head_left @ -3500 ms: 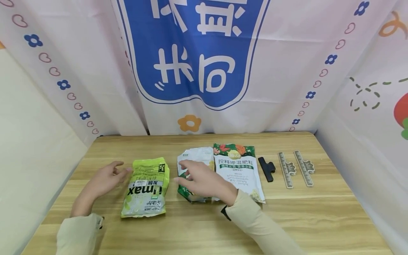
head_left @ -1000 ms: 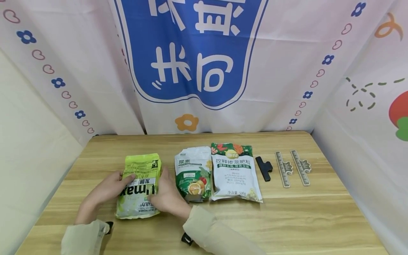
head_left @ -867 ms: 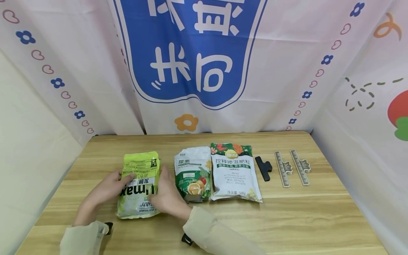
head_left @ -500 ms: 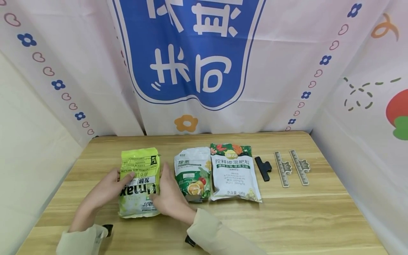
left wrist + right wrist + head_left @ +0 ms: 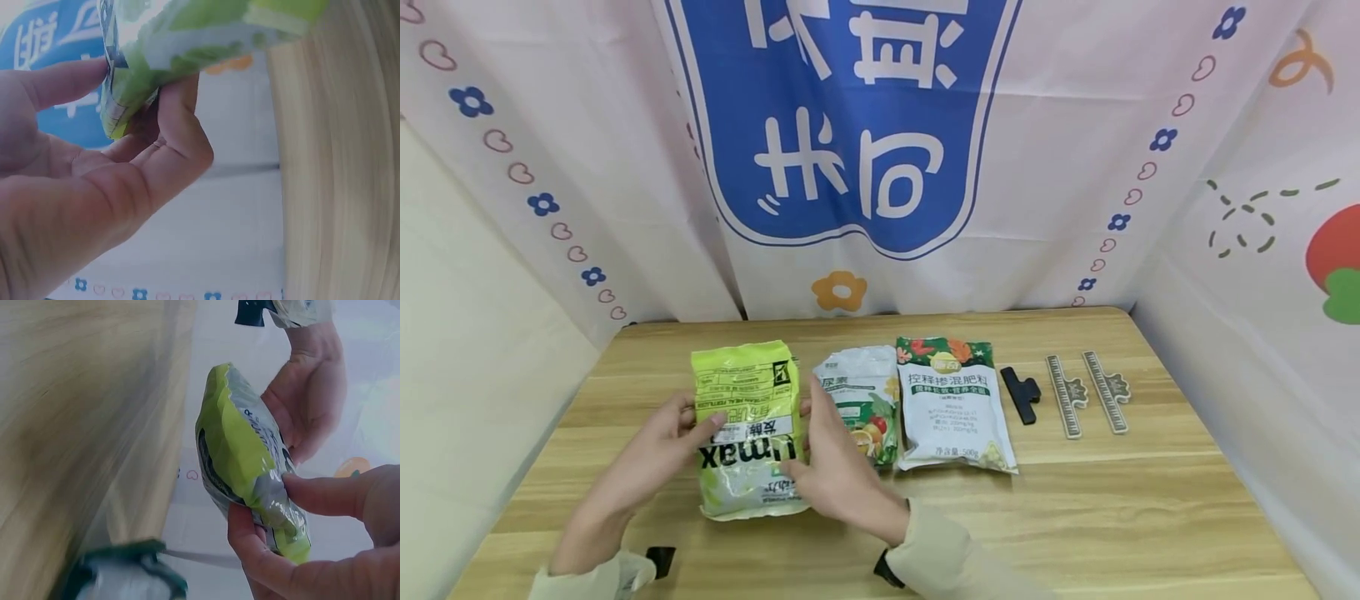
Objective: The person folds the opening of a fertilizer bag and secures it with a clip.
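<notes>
A yellow-green and silver fertilizer bag [image 5: 747, 392] marked "Umax", its lettering upside down in the head view, is held up off the table between both hands. My left hand [image 5: 658, 454] grips its left edge, thumb on the front; in the left wrist view the fingers [image 5: 181, 125] bend behind the bag. On the opposite edge, my right hand [image 5: 842, 467] pinches the bag [image 5: 240, 444] between thumb and fingers, as the right wrist view shows. Right beside that hand lies a white and green bag [image 5: 850, 367] with fruit pictures, partly hidden by the hand.
A larger white bag [image 5: 958, 417] with a green top lies further right on the wooden table [image 5: 1075, 517]. Beyond it are a black clip [image 5: 1021, 395] and two ruler-edged clips, a nearer one [image 5: 1065, 396] and an outer one [image 5: 1107, 392]. A printed cloth [image 5: 1060, 167] hangs behind.
Earlier the hands were apart, the right over the middle bag. Both then took hold of the yellow-green bag, which has since risen from the table and shifted slightly right.
</notes>
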{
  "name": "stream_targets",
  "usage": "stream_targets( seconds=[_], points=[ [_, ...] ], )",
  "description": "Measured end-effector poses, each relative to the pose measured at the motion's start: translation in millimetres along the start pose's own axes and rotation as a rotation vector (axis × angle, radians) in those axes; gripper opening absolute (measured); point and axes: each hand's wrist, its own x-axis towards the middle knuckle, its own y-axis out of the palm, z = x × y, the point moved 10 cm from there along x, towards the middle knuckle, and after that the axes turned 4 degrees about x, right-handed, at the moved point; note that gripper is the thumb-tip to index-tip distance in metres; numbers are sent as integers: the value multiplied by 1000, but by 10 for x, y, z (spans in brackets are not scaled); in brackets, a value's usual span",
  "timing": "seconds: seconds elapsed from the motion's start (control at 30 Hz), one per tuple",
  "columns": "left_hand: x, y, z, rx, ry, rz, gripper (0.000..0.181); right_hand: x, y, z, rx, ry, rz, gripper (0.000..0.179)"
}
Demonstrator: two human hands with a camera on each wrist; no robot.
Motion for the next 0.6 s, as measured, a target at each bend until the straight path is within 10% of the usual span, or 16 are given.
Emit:
stream_targets(
  seconds=[0.6],
  points=[
    [-9, 649, -402, -209, 5, 90, 52, -420, -625, -317, -11, 11, -8, 114]
  ],
)
